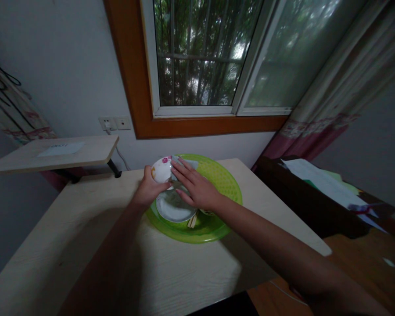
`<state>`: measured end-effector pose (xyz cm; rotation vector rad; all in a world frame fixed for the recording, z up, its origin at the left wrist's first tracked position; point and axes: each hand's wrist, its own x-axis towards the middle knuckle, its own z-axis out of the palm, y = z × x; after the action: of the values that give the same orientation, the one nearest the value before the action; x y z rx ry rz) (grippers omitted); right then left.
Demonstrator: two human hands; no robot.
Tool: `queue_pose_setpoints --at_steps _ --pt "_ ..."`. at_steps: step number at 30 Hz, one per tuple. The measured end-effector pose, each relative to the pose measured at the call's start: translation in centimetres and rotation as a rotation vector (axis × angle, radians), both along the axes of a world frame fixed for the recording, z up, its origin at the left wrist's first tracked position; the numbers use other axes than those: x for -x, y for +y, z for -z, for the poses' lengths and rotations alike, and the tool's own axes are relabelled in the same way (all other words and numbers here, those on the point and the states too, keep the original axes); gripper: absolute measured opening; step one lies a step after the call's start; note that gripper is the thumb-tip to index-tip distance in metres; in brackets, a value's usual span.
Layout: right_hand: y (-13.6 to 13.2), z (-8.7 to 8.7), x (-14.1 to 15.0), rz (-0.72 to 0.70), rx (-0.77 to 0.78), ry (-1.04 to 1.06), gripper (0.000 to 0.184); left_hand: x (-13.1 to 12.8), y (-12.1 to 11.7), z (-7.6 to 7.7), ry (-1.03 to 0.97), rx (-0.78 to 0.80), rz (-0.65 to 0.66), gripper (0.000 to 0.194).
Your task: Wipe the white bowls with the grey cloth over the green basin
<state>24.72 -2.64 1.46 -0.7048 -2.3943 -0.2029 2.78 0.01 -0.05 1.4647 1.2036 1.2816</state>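
Note:
My left hand (149,189) grips the side of a white bowl (161,170) with pink and orange flowers, thumb at its near rim. The bowl is tilted above the left part of a green plastic basin (228,186). With fingers nearly straight, my right hand (195,186) presses a pale grey-blue cloth (191,164) against the bowl's right side. Beneath the hands, a white dish (175,210) rests in the basin. Light wooden chopsticks (192,220) show beside it, partly covered. Another patterned dish under my right wrist is mostly hidden.
The basin stands on a light wooden table (171,272) against the wall under a window (204,52). A raised wooden shelf (82,151) stands at the left, near wall sockets (114,123). Papers (322,182) lie on dark furniture at the right.

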Motion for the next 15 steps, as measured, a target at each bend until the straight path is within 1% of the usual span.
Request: queue_pose_setpoints --at_steps 2,5,9,12,15 --pt "-0.16 -0.09 0.08 -0.012 -0.008 -0.034 0.083 0.0 -0.04 0.01 0.069 -0.009 0.008 0.068" --pt "-0.4 -0.21 0.17 0.007 -0.014 -0.077 0.08 -0.08 -0.21 -0.07 0.167 -0.041 0.03 0.064" --pt "-0.54 -0.35 0.33 0.042 -0.007 -0.063 0.08 -0.19 -0.48 -0.38 0.217 -0.055 0.012 0.061" --pt "-0.32 -0.24 0.34 0.065 0.023 -0.006 0.082 -0.15 -0.59 -0.6 0.188 -0.042 -0.007 0.063" --pt "0.13 0.17 0.14 0.08 0.05 0.042 0.086 -0.07 -0.55 -0.64 0.102 -0.01 -0.013 0.067"
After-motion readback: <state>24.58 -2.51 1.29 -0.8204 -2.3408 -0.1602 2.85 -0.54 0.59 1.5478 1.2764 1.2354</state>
